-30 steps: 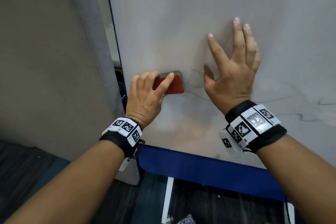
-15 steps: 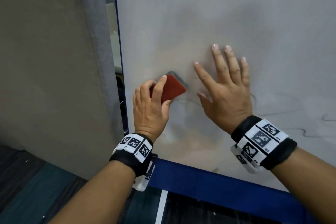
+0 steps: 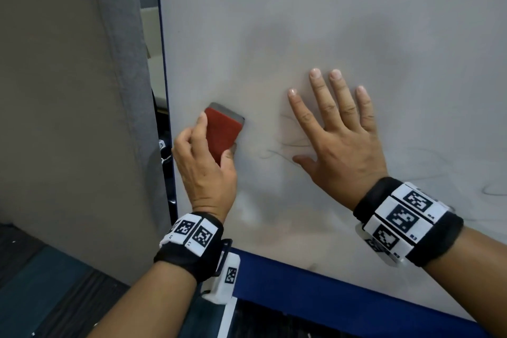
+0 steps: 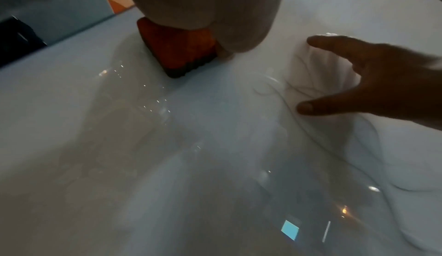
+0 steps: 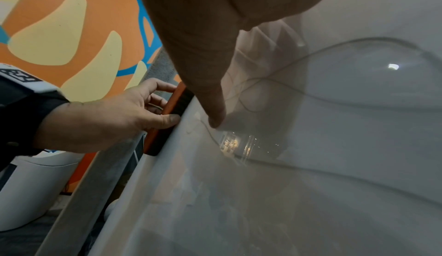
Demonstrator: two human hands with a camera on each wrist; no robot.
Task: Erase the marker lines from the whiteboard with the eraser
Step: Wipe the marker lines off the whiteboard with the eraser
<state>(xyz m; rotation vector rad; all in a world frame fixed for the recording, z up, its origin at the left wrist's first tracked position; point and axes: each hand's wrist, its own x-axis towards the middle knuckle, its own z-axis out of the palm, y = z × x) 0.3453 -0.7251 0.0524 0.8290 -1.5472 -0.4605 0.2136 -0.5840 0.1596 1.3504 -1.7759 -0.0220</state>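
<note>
A red eraser (image 3: 222,132) with a dark felt face lies flat against the whiteboard (image 3: 329,22) near its left edge. My left hand (image 3: 204,162) grips the eraser from below, thumb on its right side. The eraser (image 4: 179,52) shows under my palm in the left wrist view, and edge-on as the eraser (image 5: 172,116) in the right wrist view. My right hand (image 3: 340,134) presses flat on the board with fingers spread, to the right of the eraser. Thin dark marker lines (image 3: 285,149) run between the hands and on to the right as marker lines (image 5: 334,52).
The board has a dark blue frame: left edge (image 3: 164,90) and bottom rail (image 3: 315,291). A grey-beige partition (image 3: 68,90) stands close on the left. Dark carpet (image 3: 41,296) lies below. An orange patterned wall (image 5: 71,33) is behind.
My left hand has turned the eraser from lying level to standing nearly upright and moved it left toward the board's edge. My right hand has flattened and slid lower on the board.
</note>
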